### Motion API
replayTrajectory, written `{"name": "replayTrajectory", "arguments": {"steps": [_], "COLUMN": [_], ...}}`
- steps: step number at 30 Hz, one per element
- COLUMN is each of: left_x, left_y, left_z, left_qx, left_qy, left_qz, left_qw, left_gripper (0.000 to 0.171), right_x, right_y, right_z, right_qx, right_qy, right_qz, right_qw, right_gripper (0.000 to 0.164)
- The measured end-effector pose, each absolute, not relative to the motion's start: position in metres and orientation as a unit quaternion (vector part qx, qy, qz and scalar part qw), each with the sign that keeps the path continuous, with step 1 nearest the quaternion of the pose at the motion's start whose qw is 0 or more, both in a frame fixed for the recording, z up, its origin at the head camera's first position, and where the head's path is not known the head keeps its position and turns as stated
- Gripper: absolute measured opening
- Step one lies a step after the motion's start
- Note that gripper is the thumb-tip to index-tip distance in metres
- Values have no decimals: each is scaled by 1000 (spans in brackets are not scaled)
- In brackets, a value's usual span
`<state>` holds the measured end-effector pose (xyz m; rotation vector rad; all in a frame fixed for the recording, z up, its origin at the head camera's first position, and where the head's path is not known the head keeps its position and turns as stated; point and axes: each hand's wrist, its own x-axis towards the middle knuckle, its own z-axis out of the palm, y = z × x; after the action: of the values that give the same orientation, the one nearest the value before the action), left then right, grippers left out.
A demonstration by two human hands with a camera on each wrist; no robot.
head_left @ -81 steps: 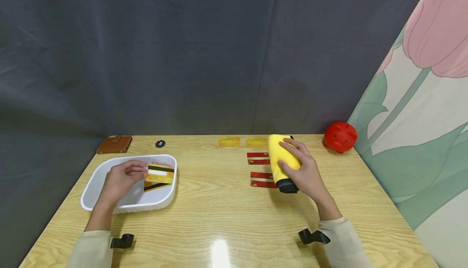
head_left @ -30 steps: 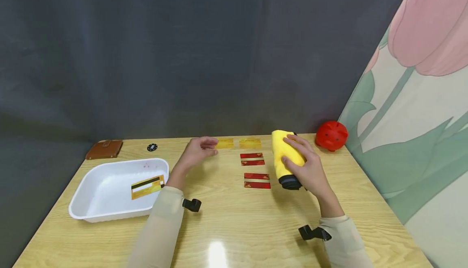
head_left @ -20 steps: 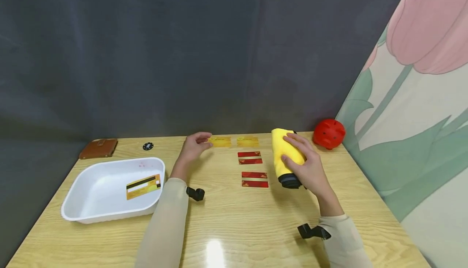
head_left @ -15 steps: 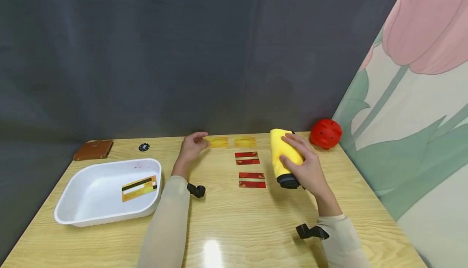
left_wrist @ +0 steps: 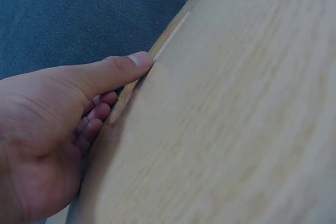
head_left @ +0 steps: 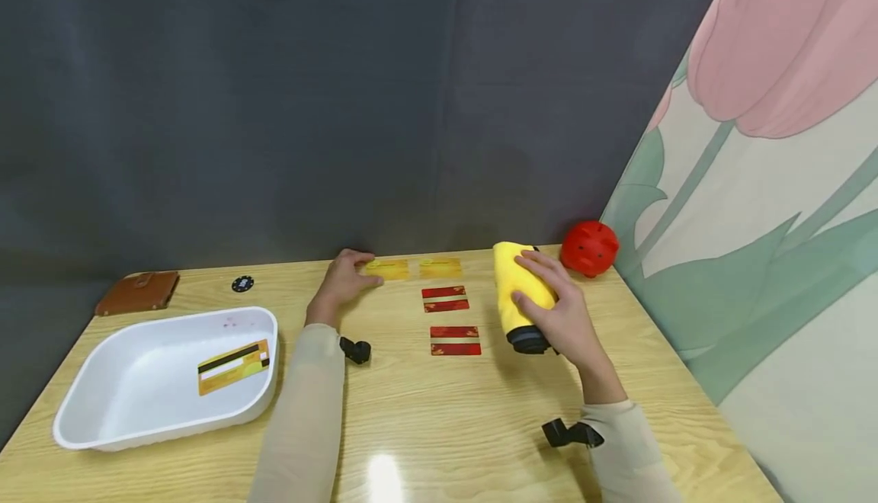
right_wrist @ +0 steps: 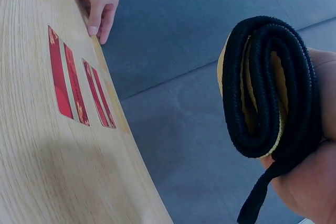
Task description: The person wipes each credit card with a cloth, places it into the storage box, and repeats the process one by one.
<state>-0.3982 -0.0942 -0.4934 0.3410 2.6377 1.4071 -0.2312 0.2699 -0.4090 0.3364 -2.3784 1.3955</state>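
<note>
At the back edge of the table my left hand point(head_left: 339, 282) has thumb and fingers at the left end of a yellow bank card point(head_left: 389, 269), pinching its edges. In the left wrist view the thumb lies along the near edge of that card point(left_wrist: 170, 35); the hand may cover more beneath it. A rolled yellow cloth point(head_left: 511, 289) with dark edging is gripped in my right hand point(head_left: 565, 320), held above the table. The right wrist view shows the coiled dark end of the cloth point(right_wrist: 270, 87), a strip hanging from it.
Right of the pinched card lies another yellow card point(head_left: 440, 267). Two red cards point(head_left: 446, 299) lie in front. A white tray point(head_left: 140, 400) at left holds a striped yellow card point(head_left: 233, 367). A brown wallet point(head_left: 137, 293), black chip point(head_left: 243, 283) and red piggy bank point(head_left: 590, 248) stand farther back.
My left hand has left the tray, where fewer cards show, and reached the back-edge yellow card, staying there lately. The right hand keeps its hold on the cloth. The view has turned right.
</note>
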Motion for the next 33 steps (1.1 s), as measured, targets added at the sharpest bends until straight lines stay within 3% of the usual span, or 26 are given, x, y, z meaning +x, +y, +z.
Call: {"name": "replayTrajectory", "arguments": {"steps": [16,27,33], "left_x": [-393,-384,-371], "left_y": [-94,-91,-89], "left_z": [-478,-477,-480], "left_qx": [65,51,61], "left_qy": [898,902,880], "left_qz": [426,424,470], "left_qw": [87,59,22], "left_gripper": [47,46,32], "right_x": [-231,-233,-234], "right_y": [264,265,263], "right_z": [-407,-410,-412], "right_qx": [119,113,113], "right_qy": [-843,-850,-852], "right_qz": [493,481,481], "right_qw": [179,182,174], "right_gripper": [48,49,49]}}
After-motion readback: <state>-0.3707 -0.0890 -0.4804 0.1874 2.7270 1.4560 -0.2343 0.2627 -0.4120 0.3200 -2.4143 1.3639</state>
